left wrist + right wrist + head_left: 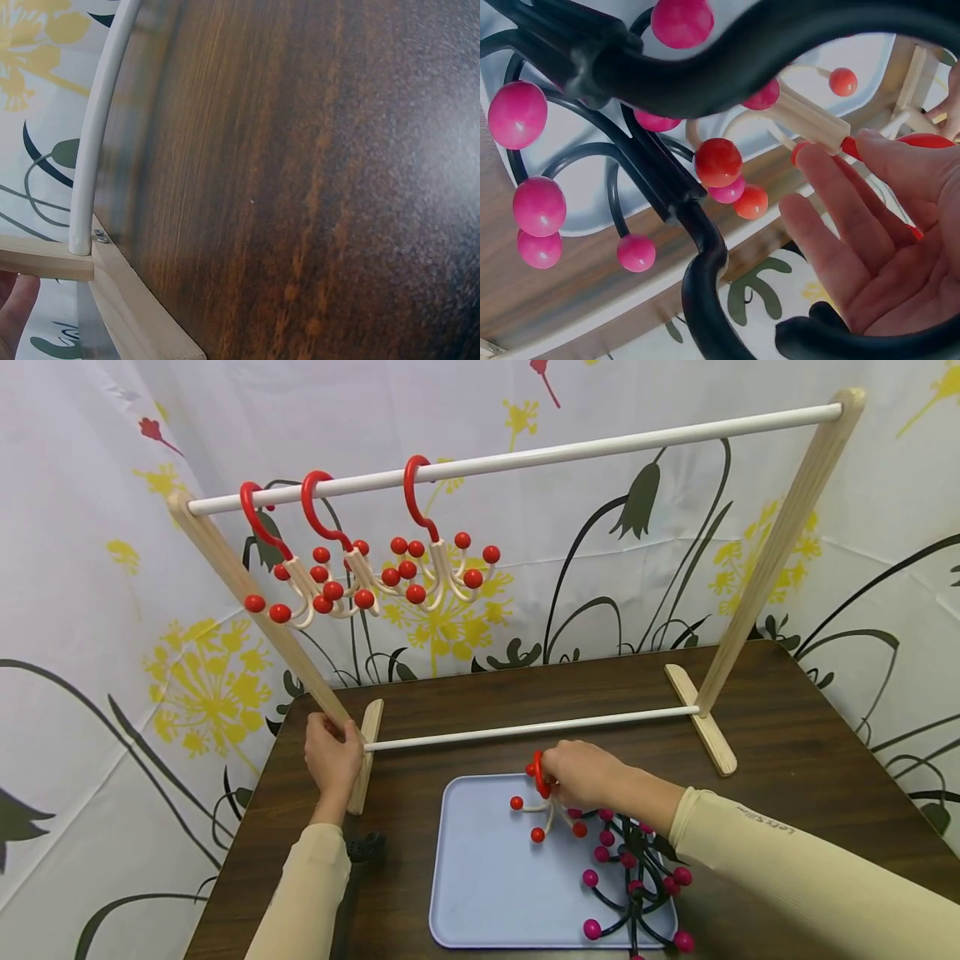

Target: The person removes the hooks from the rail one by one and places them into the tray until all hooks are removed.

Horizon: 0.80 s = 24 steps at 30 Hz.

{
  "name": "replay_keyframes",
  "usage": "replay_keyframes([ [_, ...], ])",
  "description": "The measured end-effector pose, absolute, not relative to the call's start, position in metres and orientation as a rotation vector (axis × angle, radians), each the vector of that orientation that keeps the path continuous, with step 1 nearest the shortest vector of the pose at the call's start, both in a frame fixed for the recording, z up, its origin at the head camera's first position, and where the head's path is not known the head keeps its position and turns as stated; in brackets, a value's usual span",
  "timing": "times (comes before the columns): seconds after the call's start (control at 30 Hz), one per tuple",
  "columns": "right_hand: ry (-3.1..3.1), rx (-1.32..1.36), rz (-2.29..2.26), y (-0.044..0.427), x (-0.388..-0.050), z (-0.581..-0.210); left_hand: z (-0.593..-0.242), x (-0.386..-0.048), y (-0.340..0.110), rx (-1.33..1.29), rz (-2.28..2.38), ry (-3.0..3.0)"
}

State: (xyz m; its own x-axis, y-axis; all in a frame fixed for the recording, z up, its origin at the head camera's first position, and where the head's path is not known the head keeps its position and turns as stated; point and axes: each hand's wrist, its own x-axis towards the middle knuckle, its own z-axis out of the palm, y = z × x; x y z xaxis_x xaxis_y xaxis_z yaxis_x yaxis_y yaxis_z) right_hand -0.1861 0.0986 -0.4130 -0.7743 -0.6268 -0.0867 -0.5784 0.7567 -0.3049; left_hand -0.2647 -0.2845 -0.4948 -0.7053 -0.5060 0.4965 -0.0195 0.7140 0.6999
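Observation:
The right hand (pixel 581 774) pinches the red hook (pixel 541 775) of a cream hanger with red balls (pixel 537 835), over the back of the blue tray (pixel 480 860). In the right wrist view, thumb and fingers of the right hand (pixel 885 232) meet at the hook's base beside the cream stem (pixel 810 120). Black hangers with pink balls (pixel 636 887) lie at the tray's right side, under the right forearm. The left hand (pixel 332 758) grips the foot of the rack's left wooden post (pixel 262 618); only part of the left hand (pixel 16 311) shows in the left wrist view.
Three red-hooked hangers (pixel 442 572) hang on the left half of the white top rail (pixel 600 446). A lower white bar (pixel 532 728) joins the posts behind the tray. The right post (pixel 776 552) stands on a wooden foot (pixel 701 718). A patterned curtain (pixel 75 568) is behind.

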Motion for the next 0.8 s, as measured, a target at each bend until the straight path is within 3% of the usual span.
replay_keyframes([
  [0.8,2.81,-0.897,-0.32,0.108,-0.179,-0.387,-0.496,-0.265,-0.285,0.396,-0.897,-2.222],
])
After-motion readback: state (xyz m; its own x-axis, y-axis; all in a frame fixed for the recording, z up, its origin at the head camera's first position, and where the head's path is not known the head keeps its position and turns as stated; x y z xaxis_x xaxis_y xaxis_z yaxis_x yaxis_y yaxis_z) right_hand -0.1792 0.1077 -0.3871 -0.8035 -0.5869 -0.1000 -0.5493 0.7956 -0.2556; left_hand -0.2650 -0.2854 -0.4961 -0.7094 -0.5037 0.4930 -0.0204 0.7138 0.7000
